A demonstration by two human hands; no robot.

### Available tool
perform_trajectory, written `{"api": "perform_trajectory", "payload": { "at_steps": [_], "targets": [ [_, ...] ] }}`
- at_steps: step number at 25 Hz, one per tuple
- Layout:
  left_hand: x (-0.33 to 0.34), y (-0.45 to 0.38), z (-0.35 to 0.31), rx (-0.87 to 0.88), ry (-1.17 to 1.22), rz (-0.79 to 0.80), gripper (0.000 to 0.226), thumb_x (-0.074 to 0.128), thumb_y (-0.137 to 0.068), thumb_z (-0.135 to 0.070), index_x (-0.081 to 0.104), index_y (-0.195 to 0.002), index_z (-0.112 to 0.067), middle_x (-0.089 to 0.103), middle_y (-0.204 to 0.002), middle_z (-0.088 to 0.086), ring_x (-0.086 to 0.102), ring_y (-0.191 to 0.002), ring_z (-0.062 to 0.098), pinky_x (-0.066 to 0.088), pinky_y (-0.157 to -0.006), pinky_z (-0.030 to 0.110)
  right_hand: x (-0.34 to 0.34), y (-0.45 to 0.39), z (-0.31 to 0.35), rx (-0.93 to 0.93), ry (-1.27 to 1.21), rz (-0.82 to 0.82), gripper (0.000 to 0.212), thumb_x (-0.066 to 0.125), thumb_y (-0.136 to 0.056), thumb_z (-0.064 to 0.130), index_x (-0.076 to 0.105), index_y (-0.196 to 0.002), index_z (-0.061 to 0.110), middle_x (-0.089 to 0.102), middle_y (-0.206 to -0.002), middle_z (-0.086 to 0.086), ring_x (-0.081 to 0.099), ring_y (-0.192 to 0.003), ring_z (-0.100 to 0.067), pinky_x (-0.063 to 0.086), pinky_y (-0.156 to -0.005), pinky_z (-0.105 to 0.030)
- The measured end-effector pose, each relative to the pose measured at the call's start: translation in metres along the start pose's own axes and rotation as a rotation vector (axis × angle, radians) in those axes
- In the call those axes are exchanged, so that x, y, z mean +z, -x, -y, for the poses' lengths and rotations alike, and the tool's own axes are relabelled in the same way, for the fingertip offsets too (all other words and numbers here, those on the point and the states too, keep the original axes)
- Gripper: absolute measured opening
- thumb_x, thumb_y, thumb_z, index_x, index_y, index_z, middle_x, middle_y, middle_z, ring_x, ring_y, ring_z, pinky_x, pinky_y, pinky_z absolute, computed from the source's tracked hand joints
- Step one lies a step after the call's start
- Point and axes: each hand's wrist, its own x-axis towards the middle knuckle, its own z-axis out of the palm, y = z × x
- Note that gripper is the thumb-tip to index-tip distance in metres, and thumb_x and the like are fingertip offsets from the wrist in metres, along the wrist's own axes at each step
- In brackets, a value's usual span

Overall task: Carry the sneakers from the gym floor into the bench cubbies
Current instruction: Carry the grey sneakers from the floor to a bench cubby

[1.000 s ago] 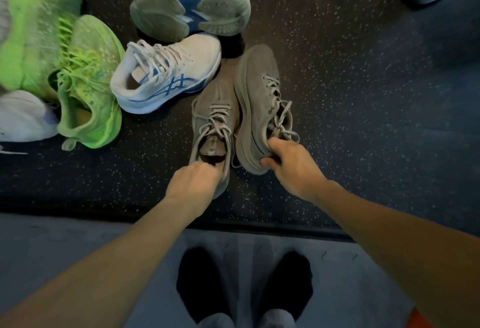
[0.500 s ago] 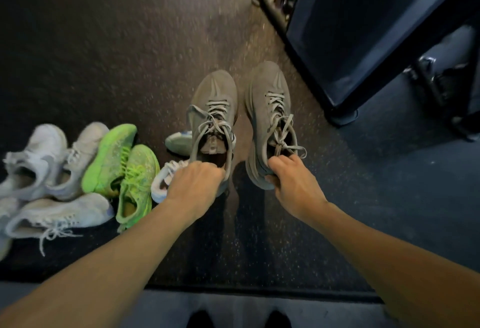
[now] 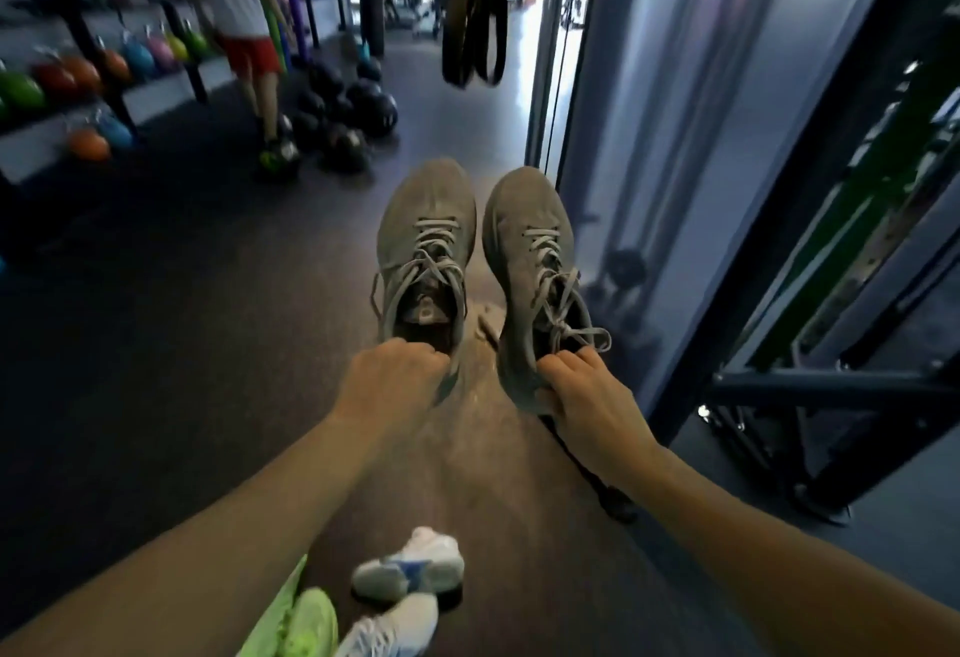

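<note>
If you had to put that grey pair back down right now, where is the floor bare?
Bare floor runs straight ahead under the grey sneakers, between the black balls on the left and the rack frame on the right. The dark mat left of the left hand is also free. Crowded: near the feet, where green sneakers and white sneakers lie.

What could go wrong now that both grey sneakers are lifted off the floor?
The right grey lace-up sneaker has loose lace loops dangling by the right hand; they might snag. The left hand pinches only the heel rim of the left grey lace-up sneaker, so it could slip. The white-and-blue sneakers lying near the feet are a tripping risk.
</note>
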Motion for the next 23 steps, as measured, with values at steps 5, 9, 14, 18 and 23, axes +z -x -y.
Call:
{"api": "perform_trajectory", "payload": {
  "at_steps": [5,9,14,18,23],
  "targets": [
    [-0.187,-0.01,0.016,0.04,-0.092,-0.218,0.014,0.053,-0.094,-0.024,0.063,-0.102,-0.022,0.064,-0.1,-0.002,0.059,-0.089,0.021,0.038,-0.062,0.029,-0.167,-0.028,0.06,-0.055,0.096,-0.223,0.016,0.053,-0.092,0.013,0.054,-0.107,0.019,0.055,-0.108,0.002,0.043,-0.103,-0.02,0.034,-0.065,-0.028],
    [-0.289,0.009,0.012,0.038,-0.167,-0.331,0.008,0.056,-0.091,-0.021,0.062,-0.096,-0.022,0.063,-0.095,-0.003,0.06,-0.088,0.022,0.047,-0.062,0.034,-0.267,-0.025,0.098,-0.058,0.164,-0.318,0.023,0.054,-0.09,0.01,0.054,-0.111,0.019,0.055,-0.111,0.001,0.044,-0.107,-0.021,0.045,-0.067,-0.035],
    [-0.39,0.056,-0.01,0.074,-0.153,-0.461,0.01,0.054,-0.091,-0.023,0.064,-0.091,-0.02,0.064,-0.093,0.0,0.062,-0.088,0.024,0.046,-0.064,0.034,-0.364,0.024,0.141,-0.048,0.267,-0.398,0.036,0.054,-0.086,0.004,0.05,-0.119,0.018,0.055,-0.119,-0.002,0.043,-0.116,-0.023,0.05,-0.079,-0.04],
    [-0.447,0.11,-0.041,0.105,-0.146,-0.516,0.012,0.053,-0.09,-0.022,0.065,-0.091,-0.018,0.064,-0.092,0.003,0.062,-0.087,0.027,0.041,-0.061,0.031,-0.42,0.085,0.166,-0.026,0.331,-0.439,0.033,0.051,-0.09,0.009,0.047,-0.122,0.017,0.054,-0.122,-0.003,0.041,-0.118,-0.024,0.045,-0.073,-0.037],
    [-0.511,0.189,-0.096,0.197,-0.132,-0.55,0.01,0.055,-0.088,-0.025,0.064,-0.087,-0.02,0.064,-0.09,0.003,0.061,-0.084,0.028,0.043,-0.061,0.031,-0.485,0.18,0.194,0.022,0.375,-0.538,0.03,0.053,-0.091,0.012,0.048,-0.119,0.017,0.054,-0.117,-0.002,0.042,-0.114,-0.023,0.038,-0.07,-0.031]
  ]
}}
